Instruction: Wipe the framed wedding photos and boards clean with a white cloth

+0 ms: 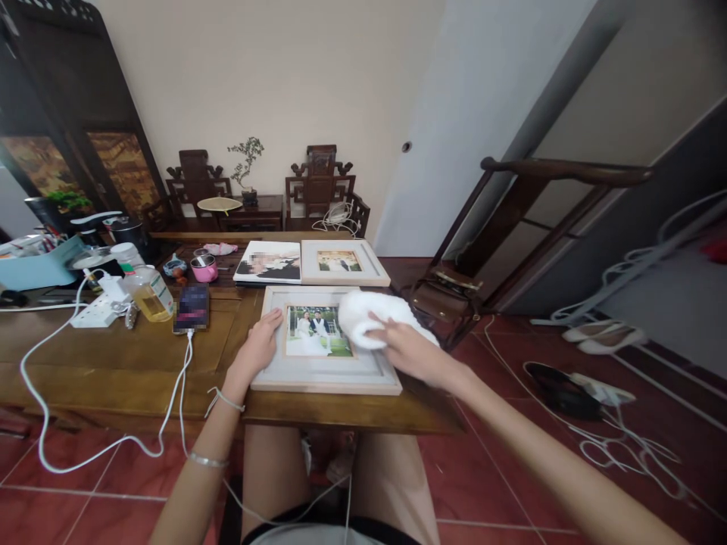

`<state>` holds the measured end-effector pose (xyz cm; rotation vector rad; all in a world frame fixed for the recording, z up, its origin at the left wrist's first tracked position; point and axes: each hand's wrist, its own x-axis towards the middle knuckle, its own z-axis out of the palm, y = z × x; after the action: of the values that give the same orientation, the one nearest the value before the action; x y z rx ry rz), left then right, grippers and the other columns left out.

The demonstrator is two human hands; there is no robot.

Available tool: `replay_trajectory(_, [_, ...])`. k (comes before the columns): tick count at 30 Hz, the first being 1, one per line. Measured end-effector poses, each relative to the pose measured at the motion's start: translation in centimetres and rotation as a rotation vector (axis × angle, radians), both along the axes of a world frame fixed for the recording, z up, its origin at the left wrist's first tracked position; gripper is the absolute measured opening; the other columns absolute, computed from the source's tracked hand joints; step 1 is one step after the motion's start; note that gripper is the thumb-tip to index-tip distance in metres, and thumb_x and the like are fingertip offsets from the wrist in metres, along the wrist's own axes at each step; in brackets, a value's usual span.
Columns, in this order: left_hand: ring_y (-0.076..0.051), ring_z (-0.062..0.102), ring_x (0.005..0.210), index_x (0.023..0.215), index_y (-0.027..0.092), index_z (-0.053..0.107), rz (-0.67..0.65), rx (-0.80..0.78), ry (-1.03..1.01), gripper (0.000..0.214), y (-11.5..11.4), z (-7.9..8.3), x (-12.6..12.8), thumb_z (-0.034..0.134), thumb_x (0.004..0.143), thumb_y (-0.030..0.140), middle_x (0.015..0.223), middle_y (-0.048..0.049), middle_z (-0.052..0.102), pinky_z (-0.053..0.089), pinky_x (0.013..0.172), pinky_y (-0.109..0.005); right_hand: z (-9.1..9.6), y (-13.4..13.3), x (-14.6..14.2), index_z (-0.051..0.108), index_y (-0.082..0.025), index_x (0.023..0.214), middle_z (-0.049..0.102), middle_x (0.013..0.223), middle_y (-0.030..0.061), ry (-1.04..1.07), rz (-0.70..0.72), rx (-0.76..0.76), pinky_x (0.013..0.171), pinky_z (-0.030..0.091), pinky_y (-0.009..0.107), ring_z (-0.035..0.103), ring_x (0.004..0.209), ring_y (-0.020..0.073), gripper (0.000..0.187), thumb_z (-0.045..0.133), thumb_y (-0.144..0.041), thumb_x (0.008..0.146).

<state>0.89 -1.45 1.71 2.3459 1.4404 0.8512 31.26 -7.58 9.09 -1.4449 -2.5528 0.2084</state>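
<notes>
A light wooden picture frame with a photo of a couple lies flat near the table's front edge. My left hand grips its left side, fingers over the upper left rim. In my right hand is a fluffy white cloth, pressed against the right part of the frame and covering its upper right corner. The fingers of that hand are bent into the cloth and slightly blurred. Just behind lie a second framed photo and, left of it, a photo album with a partly blurred cover.
On the wooden table to the left are a charging phone, a bottle of yellow liquid, a power strip, a pink cup and a blue box. A white cable hangs off the front edge. A dark chair stands right.
</notes>
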Motion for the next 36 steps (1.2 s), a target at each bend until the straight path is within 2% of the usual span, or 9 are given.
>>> replay_trajectory(3, [-0.020,0.039,0.134,0.128,0.014,0.052,-0.006,0.017,-0.011,0.053,0.1,-0.3,-0.1,0.034,0.080,-0.001,0.141,-0.0111,0.046,0.030,0.112,-0.046,-0.2,-6.0,-0.7,0.063,-0.014,0.116,0.040,0.144,0.0123,-0.087,-0.027,-0.094,0.111,0.023,0.049,0.031,0.135,0.0297,0.061,0.036,0.002,0.064])
replay_trajectory(7, [-0.019,0.039,0.133,0.127,0.014,0.054,-0.019,0.017,0.013,0.055,0.1,-0.1,-0.1,0.034,0.078,-0.003,0.140,-0.0108,0.047,0.030,0.113,-0.045,0.2,-9.9,-1.5,0.062,-0.017,0.118,0.034,0.148,0.0100,-0.124,-0.062,-0.185,0.109,0.029,0.050,0.020,0.139,0.0285,0.063,0.036,0.003,0.064])
replay_trajectory(12, [-0.020,0.041,0.132,0.124,0.014,0.057,-0.019,0.013,0.043,0.054,0.1,0.3,0.0,0.034,0.077,-0.004,0.139,-0.0110,0.048,0.032,0.112,-0.045,-0.4,-8.5,-4.3,0.061,-0.014,0.121,0.039,0.145,0.0125,-0.123,-0.113,-0.087,0.110,0.018,0.059,0.019,0.139,0.0334,0.059,0.038,0.002,0.069])
replay_trajectory(18, [-0.020,0.041,0.132,0.124,0.009,0.056,-0.026,0.045,0.047,0.054,0.1,0.4,0.0,0.033,0.077,-0.003,0.138,-0.0132,0.049,0.033,0.111,-0.043,-1.5,-7.2,-11.8,0.065,-0.016,0.115,0.039,0.145,0.0131,-0.085,0.037,-0.025,0.109,0.009,0.064,0.019,0.137,0.0396,0.042,0.049,-0.011,0.077])
replay_trajectory(21, [-0.019,0.042,0.131,0.125,0.012,0.056,-0.041,0.067,0.033,0.054,0.3,0.2,-0.2,0.033,0.077,-0.002,0.137,-0.0109,0.051,0.033,0.112,-0.042,-2.1,-7.2,-13.5,0.068,-0.014,0.105,0.038,0.146,0.0144,-0.082,0.064,0.041,0.109,0.007,0.065,0.018,0.137,0.0394,0.032,0.048,-0.012,0.080])
replay_trajectory(24, [-0.019,0.043,0.131,0.125,0.013,0.056,-0.065,0.080,0.023,0.056,0.5,0.0,-0.4,0.033,0.076,-0.002,0.137,-0.0092,0.051,0.033,0.112,-0.042,-2.5,-7.7,-11.8,0.068,-0.015,0.105,0.040,0.145,0.0123,-0.038,0.088,0.062,0.111,0.011,0.062,0.020,0.137,0.0373,0.037,0.048,-0.008,0.074])
replay_trajectory(29, [-0.019,0.041,0.132,0.125,0.013,0.056,-0.086,0.052,0.059,0.059,0.5,0.3,-0.4,0.034,0.073,-0.004,0.137,-0.0086,0.051,0.032,0.113,-0.040,-1.3,-7.4,-4.5,0.066,-0.018,0.113,0.048,0.138,0.0109,-0.122,-0.051,0.025,0.111,0.024,0.053,0.034,0.133,0.0318,0.058,0.041,0.002,0.064])
replay_trajectory(33, [-0.020,0.040,0.132,0.125,0.008,0.055,-0.088,0.035,0.105,0.058,0.3,0.8,-0.2,0.033,0.073,-0.006,0.138,-0.0124,0.049,0.031,0.113,-0.040,0.5,-2.9,-0.8,0.063,-0.014,0.116,0.054,0.129,0.0171,-0.179,-0.215,0.043,0.096,0.042,0.046,0.055,0.113,0.0311,0.055,0.040,0.001,0.068])
replay_trajectory(36, [-0.021,0.040,0.133,0.126,0.008,0.054,-0.076,0.036,0.118,0.058,0.2,0.9,-0.3,0.032,0.074,-0.005,0.139,-0.0131,0.048,0.032,0.113,-0.041,1.1,2.6,-1.0,0.061,-0.011,0.118,0.053,0.129,0.0183,-0.206,-0.257,0.211,0.097,0.038,0.046,0.051,0.116,0.0323,0.052,0.040,0.000,0.072])
